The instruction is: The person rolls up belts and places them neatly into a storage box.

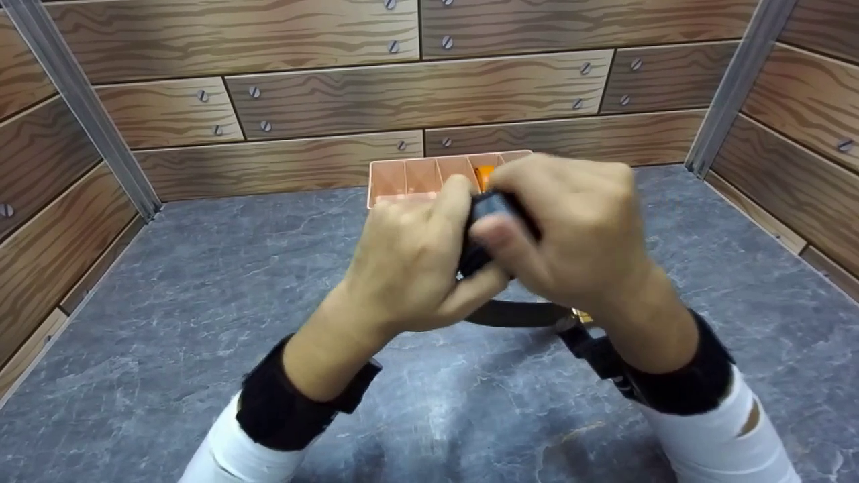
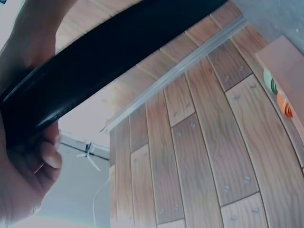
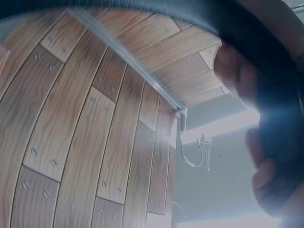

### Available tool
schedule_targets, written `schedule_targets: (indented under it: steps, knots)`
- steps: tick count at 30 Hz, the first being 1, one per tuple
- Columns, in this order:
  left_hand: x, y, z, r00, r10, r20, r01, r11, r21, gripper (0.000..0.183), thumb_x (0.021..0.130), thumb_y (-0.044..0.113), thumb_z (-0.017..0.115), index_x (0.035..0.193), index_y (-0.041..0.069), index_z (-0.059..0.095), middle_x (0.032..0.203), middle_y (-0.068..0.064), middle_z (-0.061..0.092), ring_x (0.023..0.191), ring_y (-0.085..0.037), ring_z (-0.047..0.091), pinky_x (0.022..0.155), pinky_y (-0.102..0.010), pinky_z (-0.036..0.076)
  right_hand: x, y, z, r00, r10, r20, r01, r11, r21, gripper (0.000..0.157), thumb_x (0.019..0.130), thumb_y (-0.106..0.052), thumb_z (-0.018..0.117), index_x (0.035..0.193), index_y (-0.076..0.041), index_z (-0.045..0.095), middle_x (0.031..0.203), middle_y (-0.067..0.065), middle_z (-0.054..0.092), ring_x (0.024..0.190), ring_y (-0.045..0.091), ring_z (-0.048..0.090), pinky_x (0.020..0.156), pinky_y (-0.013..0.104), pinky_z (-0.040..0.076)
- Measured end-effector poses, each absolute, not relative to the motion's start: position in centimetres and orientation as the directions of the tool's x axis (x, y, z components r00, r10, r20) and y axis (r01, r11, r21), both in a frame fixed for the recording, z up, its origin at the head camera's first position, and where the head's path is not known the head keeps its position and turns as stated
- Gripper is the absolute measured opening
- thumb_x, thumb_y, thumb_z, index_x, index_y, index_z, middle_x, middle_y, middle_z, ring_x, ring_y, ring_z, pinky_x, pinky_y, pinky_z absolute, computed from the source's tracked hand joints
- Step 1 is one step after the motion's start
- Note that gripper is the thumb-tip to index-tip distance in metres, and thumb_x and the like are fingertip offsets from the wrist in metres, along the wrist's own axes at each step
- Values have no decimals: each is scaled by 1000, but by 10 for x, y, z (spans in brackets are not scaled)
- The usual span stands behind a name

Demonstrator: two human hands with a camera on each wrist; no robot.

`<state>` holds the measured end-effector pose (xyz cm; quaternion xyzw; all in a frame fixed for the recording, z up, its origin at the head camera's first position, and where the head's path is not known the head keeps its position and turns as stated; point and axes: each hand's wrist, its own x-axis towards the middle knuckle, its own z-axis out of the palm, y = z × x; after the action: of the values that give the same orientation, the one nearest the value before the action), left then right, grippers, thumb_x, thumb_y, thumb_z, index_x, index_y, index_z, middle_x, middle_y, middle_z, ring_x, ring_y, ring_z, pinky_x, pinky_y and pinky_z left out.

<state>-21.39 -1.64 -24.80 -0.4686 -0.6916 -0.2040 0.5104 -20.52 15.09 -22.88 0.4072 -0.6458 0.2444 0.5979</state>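
Observation:
Both hands hold a black belt [image 1: 517,313] up in front of the tray. My left hand [image 1: 416,261] grips a bunched part of it from the left, thumb underneath. From the other side my right hand [image 1: 577,228] curls round the same part, its thumb lying across the front and blurred. A loose stretch of the belt hangs in a curve below the hands, with a gold-coloured buckle piece [image 1: 582,315] by the right wrist. In the left wrist view the belt [image 2: 109,61] runs broad and glossy from the fingers; in the right wrist view it arches over the top.
Behind the hands stands a pink divided tray [image 1: 406,178], partly hidden by them. It holds an orange rolled item [image 1: 484,176] and a green rolled item [image 2: 270,81]. Wood-patterned walls [image 1: 322,100] enclose the grey marbled tabletop [image 1: 201,302] at the back and sides.

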Motion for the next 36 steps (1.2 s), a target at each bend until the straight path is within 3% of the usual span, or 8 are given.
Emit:
schedule_targets:
  steps: [5, 9, 15, 18, 23, 26, 31, 36]
  knots:
    - [-213, -17, -246, -76, 493, 867, 857, 476, -196, 35, 82, 38, 63, 89, 4, 53, 62, 3, 47, 50, -13, 47, 44, -29, 40, -207, 152, -230, 77, -300, 951, -781, 575, 244, 62, 99, -56, 47, 71, -5, 66, 61, 2, 62, 44, 17, 53, 37, 34, 41]
    - [-211, -12, -248, -72, 443, 894, 880, 450, -152, 38, 77, 34, 69, 96, 3, 56, 67, 2, 54, 54, -11, 52, 46, -27, 44, -212, 150, -231, 92, -156, 983, -826, 539, 163, 63, 97, -58, 50, 66, -5, 66, 59, 1, 62, 45, 17, 55, 39, 33, 42]
    - [-212, -2, -254, -99, 376, 922, 918, 393, -62, 43, 77, 28, 73, 101, -2, 54, 77, -4, 62, 54, -10, 58, 48, -21, 48, -214, 151, -230, 9, 53, 999, -894, 449, -15, 68, 97, -60, 49, 63, -3, 66, 55, 1, 60, 44, 12, 50, 44, 21, 37]
    - [-216, -5, -254, -96, 379, 920, 905, 419, -77, 39, 76, 27, 71, 96, -1, 52, 71, -3, 59, 51, -11, 56, 45, -23, 46, -213, 149, -230, -2, -11, 1000, -879, 477, 4, 68, 97, -59, 47, 67, -2, 66, 57, 1, 61, 45, 12, 51, 43, 23, 38]
    - [-217, -14, -251, -110, 447, 888, 850, 505, -149, 39, 80, 38, 66, 92, 4, 52, 63, 2, 51, 48, -11, 49, 40, -28, 39, -211, 150, -229, 39, -229, 973, -806, 568, 166, 62, 97, -57, 48, 71, -5, 67, 63, 2, 64, 47, 16, 57, 39, 32, 42]
    - [-216, -12, -251, -114, 470, 875, 856, 494, -154, 40, 82, 40, 66, 93, 4, 53, 65, 2, 51, 49, -10, 49, 40, -26, 38, -212, 151, -229, 63, -254, 965, -791, 577, 203, 59, 97, -54, 49, 67, -5, 65, 61, 2, 63, 45, 17, 56, 38, 33, 42]
    - [-213, -5, -253, -79, 417, 906, 894, 431, -120, 43, 78, 31, 71, 102, 0, 55, 75, -2, 60, 54, -11, 57, 46, -24, 47, -214, 151, -228, 45, -114, 992, -847, 522, 98, 59, 97, -51, 52, 62, -6, 65, 56, 0, 59, 44, 13, 51, 40, 27, 39]
    - [-210, 2, -256, -59, 357, 932, 925, 371, -84, 45, 78, 25, 74, 103, -6, 53, 85, -9, 63, 55, -12, 61, 51, -21, 52, -215, 151, -228, -20, 74, 997, -931, 363, -46, 58, 97, -47, 55, 59, -4, 65, 53, 2, 57, 44, 10, 47, 44, 19, 35]
